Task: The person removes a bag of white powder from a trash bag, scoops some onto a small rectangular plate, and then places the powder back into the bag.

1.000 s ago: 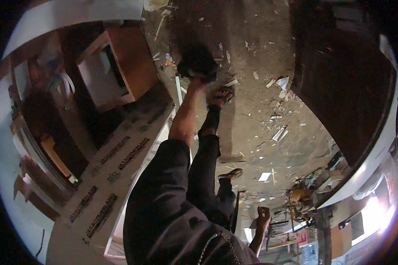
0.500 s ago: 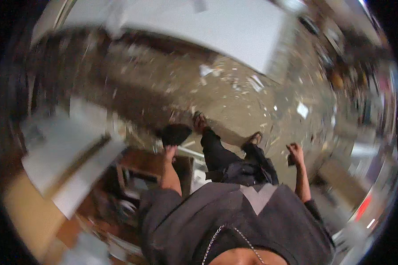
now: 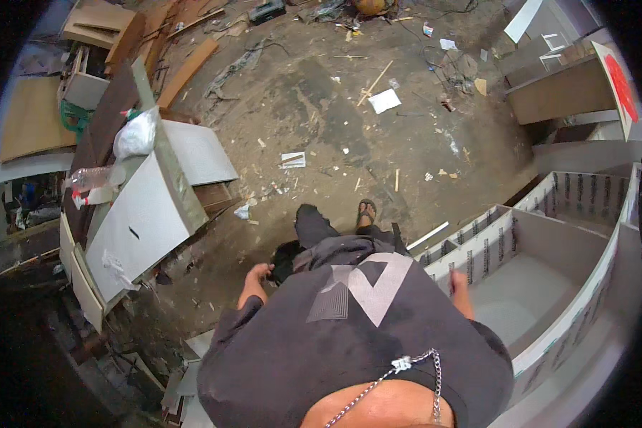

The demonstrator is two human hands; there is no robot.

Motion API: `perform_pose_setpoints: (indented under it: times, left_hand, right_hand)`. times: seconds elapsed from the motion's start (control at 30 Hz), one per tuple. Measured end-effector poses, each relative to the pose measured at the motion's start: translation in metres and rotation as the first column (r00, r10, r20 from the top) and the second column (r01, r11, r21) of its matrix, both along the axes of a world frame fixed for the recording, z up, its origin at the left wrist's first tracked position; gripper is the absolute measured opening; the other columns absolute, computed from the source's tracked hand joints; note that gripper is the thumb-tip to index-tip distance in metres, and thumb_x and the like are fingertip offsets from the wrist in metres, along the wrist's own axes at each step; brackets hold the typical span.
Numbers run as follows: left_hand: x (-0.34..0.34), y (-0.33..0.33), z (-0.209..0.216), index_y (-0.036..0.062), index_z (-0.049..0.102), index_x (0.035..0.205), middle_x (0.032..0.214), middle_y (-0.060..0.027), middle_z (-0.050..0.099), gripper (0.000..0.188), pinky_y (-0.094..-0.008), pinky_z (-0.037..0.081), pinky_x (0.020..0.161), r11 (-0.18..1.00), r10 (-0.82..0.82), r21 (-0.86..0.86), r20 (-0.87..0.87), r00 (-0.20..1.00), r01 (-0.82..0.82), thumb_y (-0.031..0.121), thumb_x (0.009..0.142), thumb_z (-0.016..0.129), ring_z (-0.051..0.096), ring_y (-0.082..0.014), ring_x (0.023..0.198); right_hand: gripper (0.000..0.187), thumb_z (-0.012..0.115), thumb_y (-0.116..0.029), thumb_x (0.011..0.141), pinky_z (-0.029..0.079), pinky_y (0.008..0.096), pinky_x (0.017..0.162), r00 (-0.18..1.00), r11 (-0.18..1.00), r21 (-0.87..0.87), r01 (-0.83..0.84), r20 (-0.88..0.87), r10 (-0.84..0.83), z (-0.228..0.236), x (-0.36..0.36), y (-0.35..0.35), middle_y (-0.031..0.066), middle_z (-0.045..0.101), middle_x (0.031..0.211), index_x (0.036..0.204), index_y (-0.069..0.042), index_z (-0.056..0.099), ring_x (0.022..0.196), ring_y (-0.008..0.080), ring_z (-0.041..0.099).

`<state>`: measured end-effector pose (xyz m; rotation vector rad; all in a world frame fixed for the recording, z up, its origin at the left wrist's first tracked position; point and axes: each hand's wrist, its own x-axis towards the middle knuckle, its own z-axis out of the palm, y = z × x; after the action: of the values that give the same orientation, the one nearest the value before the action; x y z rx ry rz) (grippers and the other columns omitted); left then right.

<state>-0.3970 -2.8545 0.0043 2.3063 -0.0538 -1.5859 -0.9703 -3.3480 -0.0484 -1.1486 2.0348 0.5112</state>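
Observation:
My left hand (image 3: 261, 272) hangs at my left side with its fingers curled. It grips a soft-looking black thing (image 3: 285, 260), maybe cloth or a cap, which partly merges with my dark trousers; its kind is not clear. At my right side, my right hand (image 3: 459, 281) hangs low beside a large open white cabinet carcass (image 3: 478, 246). Only the back of that hand and part of the thumb show; its fingers and anything in them are hidden.
Left stands a workbench (image 3: 139, 228) with white panels, a clear plastic bottle (image 3: 91, 178) and a white plastic bag (image 3: 135, 134). Wood scraps and a white sheet (image 3: 384, 101) litter the dirty floor. Far right, a panel with a red patch (image 3: 615, 89) juts out.
I have turned and walked on, so the white cabinet carcass now lies at my right and the workbench at my left. Both hands hang closer to my body; the black thing stays at my left hand.

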Motion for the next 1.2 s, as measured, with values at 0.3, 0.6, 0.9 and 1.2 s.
perform_pose_setpoints:
  times: [0.3,0.6,0.9,1.2]
  left_hand:
    - [0.199,-0.275,-0.119,0.0046,0.059,0.124,0.126,-0.0185,0.058,0.049,-0.0429,0.045,0.095,0.940,-0.255,0.206,-0.101,0.962,0.271,0.036,0.086,0.059,0.055,-0.0332,0.117]
    - [0.505,-0.550,-0.251,0.0034,0.047,0.135,0.142,-0.0198,0.044,0.068,-0.0430,0.038,0.106,0.843,-0.528,0.178,0.100,0.843,0.507,0.043,0.081,0.058,0.043,-0.0331,0.131]
    - [0.636,-0.857,-0.168,0.0082,0.043,0.139,0.138,-0.0159,0.050,0.064,-0.0464,0.041,0.102,0.819,-0.561,0.236,0.135,0.817,0.523,0.038,0.083,0.055,0.049,-0.0332,0.125]
    - [0.721,-1.018,-0.240,0.0097,0.043,0.137,0.139,-0.0127,0.049,0.059,-0.0451,0.045,0.097,0.665,-0.747,0.281,0.265,0.610,0.692,0.037,0.085,0.055,0.053,-0.0332,0.120]
  right_hand:
    - [0.042,0.063,-0.034,0.082,0.048,0.0385,0.072,0.925,0.980,-0.024,0.200,0.334,-0.180,-0.040,0.107,-0.117,0.0167,0.068,0.087,0.091,0.006,0.067,0.077,0.0233,0.061]
    - [0.030,0.067,-0.028,0.083,0.045,0.0332,0.073,0.895,0.952,-0.157,0.264,0.407,-0.181,-0.010,0.476,-0.316,0.0101,0.064,0.078,0.088,0.002,0.065,0.075,0.0185,0.055]
    - [0.030,0.069,-0.029,0.082,0.044,0.0309,0.064,0.944,0.969,-0.234,-0.073,0.298,0.143,-0.010,0.609,-0.486,0.0068,0.061,0.072,0.083,0.000,0.064,0.068,0.0151,0.055]
    - [0.023,0.062,-0.025,0.087,0.041,0.0277,0.052,0.850,0.972,-0.208,-0.109,0.487,0.200,-0.266,0.789,-0.688,0.0025,0.057,0.066,0.093,-0.002,0.064,0.057,0.0111,0.052]
